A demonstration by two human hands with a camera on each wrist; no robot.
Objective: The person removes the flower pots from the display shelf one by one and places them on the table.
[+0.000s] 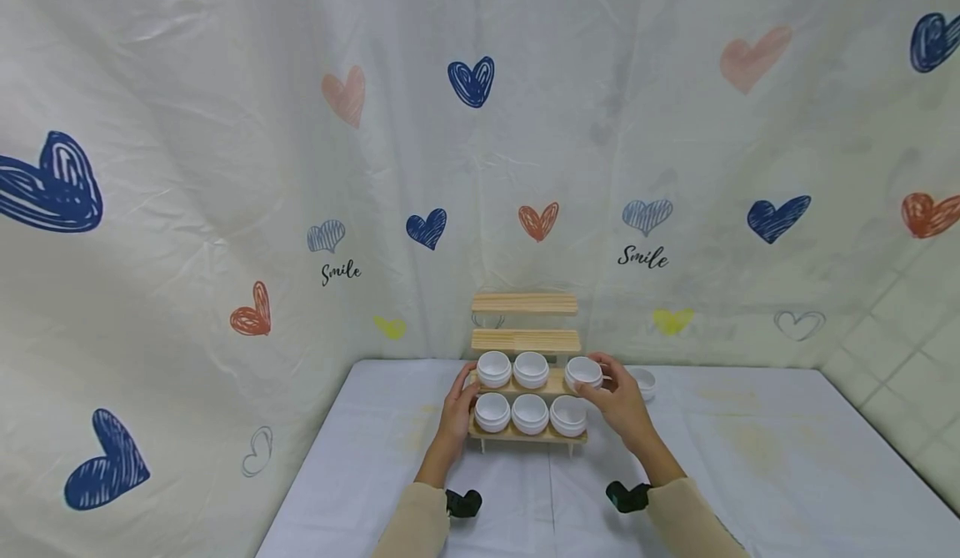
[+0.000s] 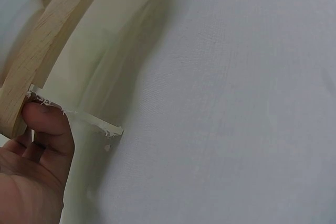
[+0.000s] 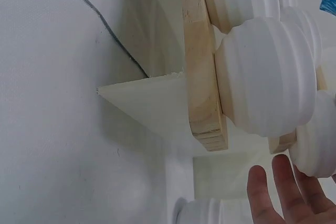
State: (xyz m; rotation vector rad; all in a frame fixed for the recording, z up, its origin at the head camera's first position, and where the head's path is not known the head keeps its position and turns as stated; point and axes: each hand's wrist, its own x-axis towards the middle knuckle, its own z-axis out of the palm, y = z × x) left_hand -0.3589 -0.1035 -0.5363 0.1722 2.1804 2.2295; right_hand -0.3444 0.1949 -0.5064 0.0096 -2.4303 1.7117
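Observation:
A stepped wooden rack (image 1: 525, 341) carries small white cups in its two lower rows. With its thumb and curled fingers, my left hand (image 1: 453, 412) grips the rack's left end; the left wrist view shows the thumb tip against the underside of the plank (image 2: 52, 30). My right hand (image 1: 626, 404) holds a white cup (image 1: 583, 374) at the right end of the second row, thumb in front and fingers behind. In the right wrist view its fingers (image 3: 283, 177) reach up beside that cup (image 3: 317, 140). Two cups (image 1: 531, 370) stand left of it, three (image 1: 530, 414) below.
Another white cup (image 1: 645, 383) stands on the white-covered table (image 1: 750, 458), right of the rack behind my right hand. The two upper planks (image 1: 525, 304) bear no cups. A curtain (image 1: 480, 158) printed with hearts hangs close behind the rack.

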